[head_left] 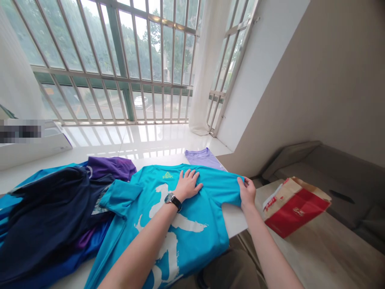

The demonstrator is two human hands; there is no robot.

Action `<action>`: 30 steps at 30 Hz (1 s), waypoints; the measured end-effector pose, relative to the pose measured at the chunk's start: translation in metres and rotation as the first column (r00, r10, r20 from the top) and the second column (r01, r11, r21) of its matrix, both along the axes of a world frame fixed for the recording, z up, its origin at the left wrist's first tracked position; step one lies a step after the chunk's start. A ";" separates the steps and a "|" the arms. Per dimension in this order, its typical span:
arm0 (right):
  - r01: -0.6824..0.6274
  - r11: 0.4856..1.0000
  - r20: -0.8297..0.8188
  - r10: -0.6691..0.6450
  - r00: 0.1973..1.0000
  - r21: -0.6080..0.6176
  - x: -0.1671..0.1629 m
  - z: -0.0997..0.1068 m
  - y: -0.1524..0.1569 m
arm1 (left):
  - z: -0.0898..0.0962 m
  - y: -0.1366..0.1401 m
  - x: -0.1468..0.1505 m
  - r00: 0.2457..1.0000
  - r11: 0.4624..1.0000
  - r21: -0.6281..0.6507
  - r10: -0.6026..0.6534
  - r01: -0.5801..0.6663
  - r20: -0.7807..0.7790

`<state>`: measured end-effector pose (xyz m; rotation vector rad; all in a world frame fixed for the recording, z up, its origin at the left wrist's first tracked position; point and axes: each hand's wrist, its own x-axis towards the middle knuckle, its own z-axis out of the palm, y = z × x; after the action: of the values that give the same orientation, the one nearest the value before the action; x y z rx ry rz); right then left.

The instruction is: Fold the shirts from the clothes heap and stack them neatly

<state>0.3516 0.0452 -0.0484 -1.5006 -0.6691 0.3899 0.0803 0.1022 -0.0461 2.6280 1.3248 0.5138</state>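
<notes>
A turquoise T-shirt (207, 237) with large white brush-style lettering lies spread out before me. My left hand (187, 186), a watch (173, 200) on its wrist, rests flat on the upper chest of the shirt with fingers spread. Over on the right, my right hand (247, 192) pinches the end of the shirt's sleeve (228, 186), which is stretched out sideways. The opposite sleeve (122, 196) lies bunched beside a heap of clothes. Parts of the lower shirt are hidden behind my left forearm.
Dark blue and purple clothes (45, 216) are piled at left. A folded lavender shirt (203, 156) lies behind the turquoise one, on the white sill (150, 138). A red and tan paper bag (296, 208) stands right. Barred windows and a white curtain (207, 68) are ahead.
</notes>
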 end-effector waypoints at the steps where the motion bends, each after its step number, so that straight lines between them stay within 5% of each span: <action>1: 0.009 1.000 -0.045 -0.009 0.999 0.000 -0.001 0.001 0.001 | 0.001 0.000 0.000 1.000 1.000 -0.010 0.001 -0.001 0.006; 6: -0.038 0.999 -0.176 0.041 0.984 0.024 -0.029 0.028 0.014 | 0.007 0.003 0.002 0.994 0.998 -0.067 -0.005 0.012 0.110; 10: -0.290 0.944 -0.198 0.318 0.927 0.156 -0.090 0.066 0.023 | 0.022 0.014 0.002 0.897 0.970 -0.230 0.029 0.082 0.441; 12: -0.463 0.875 -0.203 0.484 0.851 0.142 -0.120 0.080 0.023 | 0.029 0.021 -0.006 0.849 0.943 -0.314 0.075 0.110 0.522; 15: -0.745 0.661 -0.276 0.735 0.620 0.090 -0.144 0.088 0.016 | 0.038 0.026 -0.032 0.807 0.866 -0.476 0.169 0.152 0.565; 17: -0.790 0.602 -0.307 0.778 0.549 0.115 -0.145 0.084 0.012 | 0.041 0.026 -0.052 0.766 0.795 -0.579 0.254 0.182 0.590; 20: -0.669 0.732 -0.278 0.675 0.684 0.132 -0.131 0.068 0.008 | 0.044 0.025 -0.071 0.765 0.762 -0.622 0.287 0.183 0.577; 23: -0.526 0.847 -0.163 0.531 0.831 0.080 -0.114 0.050 0.004 | 0.043 0.029 -0.067 0.860 0.827 -0.544 0.168 0.143 0.482; 26: -0.529 0.848 0.026 0.530 0.848 -0.028 -0.104 0.039 -0.009 | 0.038 0.033 -0.054 0.904 0.902 -0.414 0.074 0.119 0.422; 30: -0.574 0.753 0.253 0.652 0.715 -0.322 -0.099 0.035 -0.043 | 0.034 0.038 -0.044 0.906 0.942 -0.322 0.053 0.094 0.421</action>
<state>0.2526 0.0022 -0.0135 -1.5390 -1.4806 0.7364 0.0367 0.1398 -0.0123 2.0955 1.1244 0.7341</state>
